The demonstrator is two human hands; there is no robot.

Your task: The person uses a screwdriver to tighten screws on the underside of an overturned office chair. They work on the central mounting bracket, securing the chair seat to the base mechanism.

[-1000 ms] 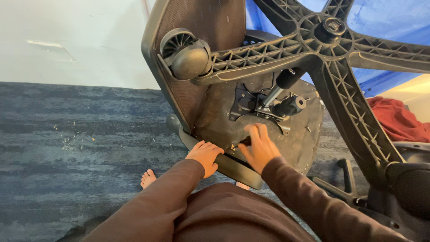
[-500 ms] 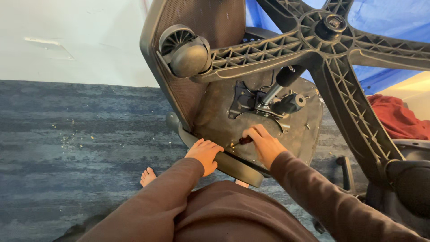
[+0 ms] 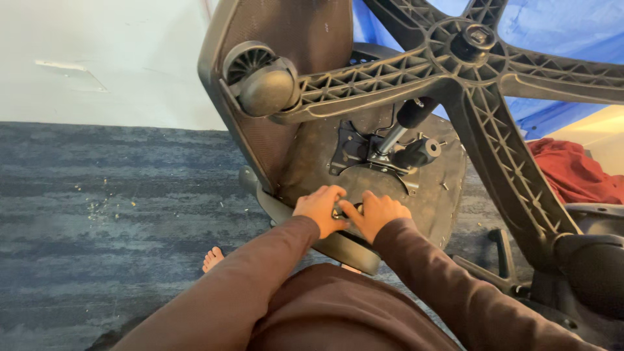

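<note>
An office chair lies tipped over with the brown underside of its seat [image 3: 429, 195] facing me. Its black five-arm base [image 3: 474, 39] juts toward the camera, one caster [image 3: 263, 81] at upper left. A metal mechanism plate [image 3: 354, 153] and a black lever [image 3: 416, 153] sit mid-seat. My left hand [image 3: 318, 209] and right hand [image 3: 377, 216] rest side by side on the seat near its front edge. Their fingertips meet and pinch a small dark part [image 3: 339, 211], which is too small to identify. Both arms wear brown sleeves.
Grey-blue carpet [image 3: 97, 214] with scattered crumbs [image 3: 104, 205] spreads to the left below a white wall [image 3: 97, 58]. My bare foot [image 3: 212, 259] shows under the left arm. A red cloth [image 3: 575, 175], a blue sheet [image 3: 559, 26] and another caster [image 3: 595, 266] lie right.
My right hand slid down from the mechanism plate toward the seat's front edge and met my left hand. The fingers of both hands now close together on the small dark part.
</note>
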